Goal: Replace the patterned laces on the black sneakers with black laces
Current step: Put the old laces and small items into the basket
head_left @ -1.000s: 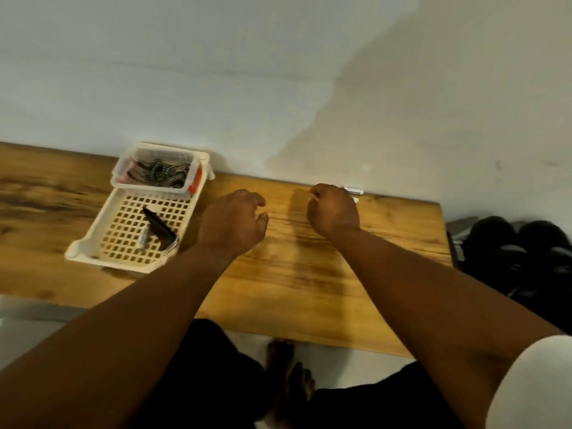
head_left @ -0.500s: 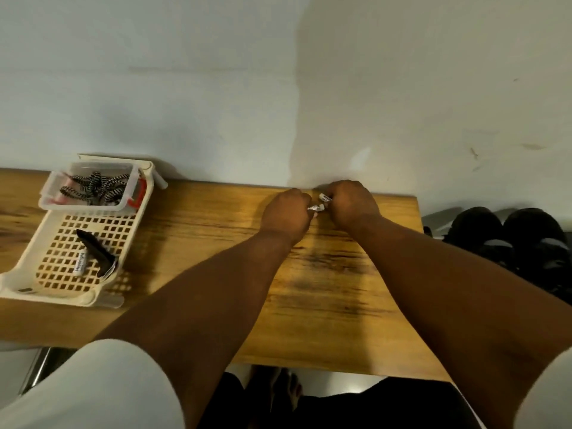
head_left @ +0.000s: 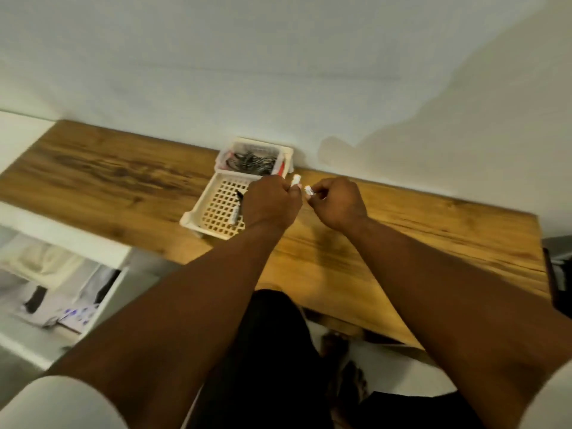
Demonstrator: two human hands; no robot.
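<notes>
My left hand (head_left: 270, 202) and my right hand (head_left: 338, 202) are raised over the wooden table (head_left: 402, 239), close together. Each pinches one small white piece: the left one (head_left: 296, 180) sticks up from my left fingers, the right one (head_left: 309, 190) pokes out of my right fingers. The two pieces are a little apart. Patterned black-and-white laces (head_left: 251, 161) lie in a clear tub at the far end of a cream lattice basket (head_left: 206, 203). A black item with a white label (head_left: 237, 209) lies in the basket, partly behind my left hand. No sneakers are in view.
The basket stands against the white wall. At the left stands a white shelf unit (head_left: 62, 249) with cloth and small items inside. A dark object (head_left: 557, 280) sits at the table's right end. My feet are under the table.
The camera swung left, so the basket now lies under my left hand. The small white thing held between both hands has come apart into two pieces, one in each hand.
</notes>
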